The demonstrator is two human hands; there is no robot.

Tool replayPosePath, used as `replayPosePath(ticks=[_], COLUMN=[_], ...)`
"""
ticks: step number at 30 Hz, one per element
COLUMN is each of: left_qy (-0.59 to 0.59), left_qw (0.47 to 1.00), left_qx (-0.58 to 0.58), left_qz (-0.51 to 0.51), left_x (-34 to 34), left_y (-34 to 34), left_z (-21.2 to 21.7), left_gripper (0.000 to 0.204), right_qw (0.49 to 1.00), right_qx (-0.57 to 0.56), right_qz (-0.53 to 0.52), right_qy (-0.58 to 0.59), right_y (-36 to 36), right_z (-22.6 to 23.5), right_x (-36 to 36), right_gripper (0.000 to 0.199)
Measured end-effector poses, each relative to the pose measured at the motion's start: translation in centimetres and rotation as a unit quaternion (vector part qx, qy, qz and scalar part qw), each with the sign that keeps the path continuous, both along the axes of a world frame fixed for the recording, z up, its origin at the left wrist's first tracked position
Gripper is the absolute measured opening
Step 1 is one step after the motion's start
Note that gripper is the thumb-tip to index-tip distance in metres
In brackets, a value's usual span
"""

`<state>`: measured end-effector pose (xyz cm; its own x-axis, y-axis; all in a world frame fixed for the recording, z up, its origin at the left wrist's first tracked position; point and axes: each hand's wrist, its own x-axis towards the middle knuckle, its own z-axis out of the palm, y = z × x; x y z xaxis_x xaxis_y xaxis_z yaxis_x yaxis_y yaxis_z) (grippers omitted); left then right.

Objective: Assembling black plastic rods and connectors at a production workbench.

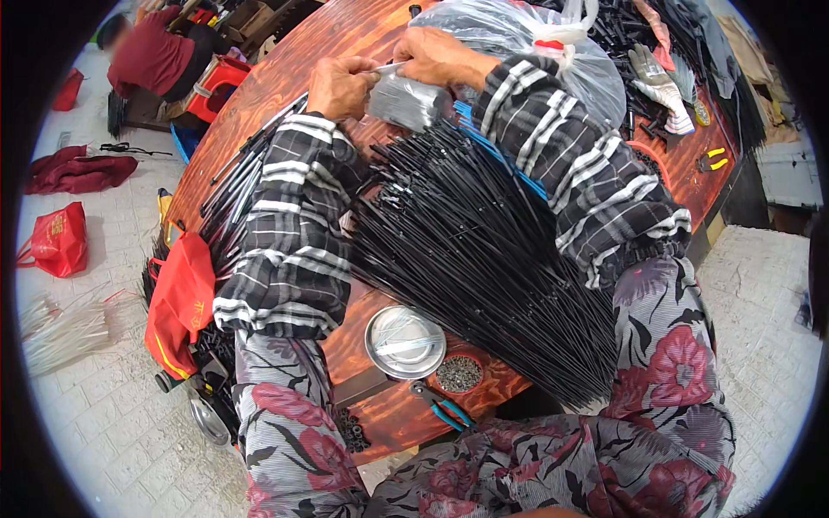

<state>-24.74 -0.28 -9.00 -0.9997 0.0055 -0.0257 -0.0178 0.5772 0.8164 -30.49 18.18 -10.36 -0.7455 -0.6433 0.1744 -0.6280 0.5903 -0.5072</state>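
At the far side of the round wooden table, both my hands pinch the upper edge of a small clear plastic bag with a greyish, shiny look. My left hand grips its left corner between thumb and fingers. Close beside it, my right hand has its fingers closed on the right part of that edge. What is inside the bag I cannot make out. Just below it lies a large bundle of thin black rods, fanned toward me, with a blue strip along its right side.
Near me stand a round metal dish, a tub of small metal pieces and blue-handled pliers. Silvery rods lie left. A large clear bag, a glove and yellow-handled cutters are right. A person sits far left.
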Motion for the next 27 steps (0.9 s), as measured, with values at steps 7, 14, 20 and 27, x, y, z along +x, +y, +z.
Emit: replayPosePath(ticks=[7,14,20,27], left_qy=[0.026,0.176,0.089,0.119], left_qw=[0.998,0.97,0.931,0.961], left_qx=[-0.025,-0.164,-0.335,-0.241], left_qz=[0.058,-0.03,-0.114,-0.065], left_x=[-0.9,1.1,2.0,2.3], left_y=[0.2,0.5,1.8,1.3], left_z=[-1.6,-1.9,-1.4,-2.3], left_gripper=[0.017,0.02,0.028,0.017], right_qw=[0.998,0.992,0.994,0.988], right_qx=[0.016,0.035,-0.015,-0.093], right_qz=[-0.015,-0.112,-0.107,-0.113], right_qy=[0.058,0.038,0.024,0.043], right_y=[0.1,0.7,0.7,0.3], right_z=[-2.0,-3.1,-3.8,-3.8], right_x=[-2.6,-1.8,-1.9,-1.8], right_gripper=[0.024,0.021,0.023,0.023])
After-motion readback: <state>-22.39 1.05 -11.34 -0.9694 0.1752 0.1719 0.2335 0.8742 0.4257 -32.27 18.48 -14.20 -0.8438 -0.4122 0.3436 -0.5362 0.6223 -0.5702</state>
